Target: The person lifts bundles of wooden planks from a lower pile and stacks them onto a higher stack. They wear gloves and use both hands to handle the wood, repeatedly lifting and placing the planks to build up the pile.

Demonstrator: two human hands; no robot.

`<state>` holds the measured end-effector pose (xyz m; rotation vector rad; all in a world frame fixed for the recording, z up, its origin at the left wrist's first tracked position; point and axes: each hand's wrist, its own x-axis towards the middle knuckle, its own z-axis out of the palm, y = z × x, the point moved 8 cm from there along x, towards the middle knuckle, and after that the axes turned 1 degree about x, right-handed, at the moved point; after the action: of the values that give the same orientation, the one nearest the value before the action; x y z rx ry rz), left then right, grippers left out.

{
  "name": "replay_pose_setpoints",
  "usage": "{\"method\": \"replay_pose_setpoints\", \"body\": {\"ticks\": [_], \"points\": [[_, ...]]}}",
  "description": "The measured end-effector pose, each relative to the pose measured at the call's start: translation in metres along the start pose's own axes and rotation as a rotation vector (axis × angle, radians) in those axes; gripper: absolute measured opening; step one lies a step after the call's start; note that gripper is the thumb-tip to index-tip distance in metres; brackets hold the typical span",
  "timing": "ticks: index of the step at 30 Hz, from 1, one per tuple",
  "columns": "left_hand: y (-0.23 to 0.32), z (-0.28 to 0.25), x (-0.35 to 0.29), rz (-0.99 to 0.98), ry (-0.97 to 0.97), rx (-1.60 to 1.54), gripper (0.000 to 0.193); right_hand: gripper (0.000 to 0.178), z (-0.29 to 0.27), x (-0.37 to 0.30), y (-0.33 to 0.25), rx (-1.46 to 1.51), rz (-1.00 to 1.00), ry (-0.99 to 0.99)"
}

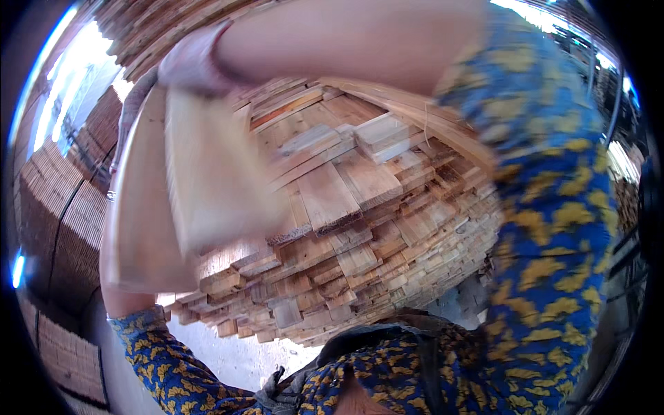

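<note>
Two short pale wooden boards are raised side by side at the left, above the wood stack. My left hand (129,114), in a greyish glove, is closed along the outer edge of the left board (142,214); the board hides most of that forearm. Reaching across the top of the view, my right arm ends in a gloved right hand (194,61) that grips the upper end of the right board (207,176). This second board is smeared by motion, and its lower end hangs over the stack. The right hand's fingertips are mostly hidden.
A broad stack of layered wooden boards (328,194) fills the middle, with loose short pieces (384,135) on top. More long timber (166,28) lies beyond. Strapped brown bundles (55,214) stand at the left. Pale floor (228,356) shows below the stack.
</note>
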<state>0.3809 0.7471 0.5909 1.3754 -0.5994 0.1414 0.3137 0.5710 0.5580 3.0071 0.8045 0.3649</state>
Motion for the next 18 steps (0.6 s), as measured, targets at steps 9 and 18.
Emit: {"method": "replay_pose_setpoints", "body": {"ticks": [9, 18], "points": [[-0.002, -0.033, -0.025, -0.213, -0.078, 0.040, 0.046, 0.078, -0.009, 0.044, 0.046, 0.014, 0.008, 0.005], [-0.122, -0.130, -0.029, -0.449, -0.152, 0.864, 0.053, 0.088, 0.054, -0.100, 0.128, -0.480, 0.638, -0.360]]}}
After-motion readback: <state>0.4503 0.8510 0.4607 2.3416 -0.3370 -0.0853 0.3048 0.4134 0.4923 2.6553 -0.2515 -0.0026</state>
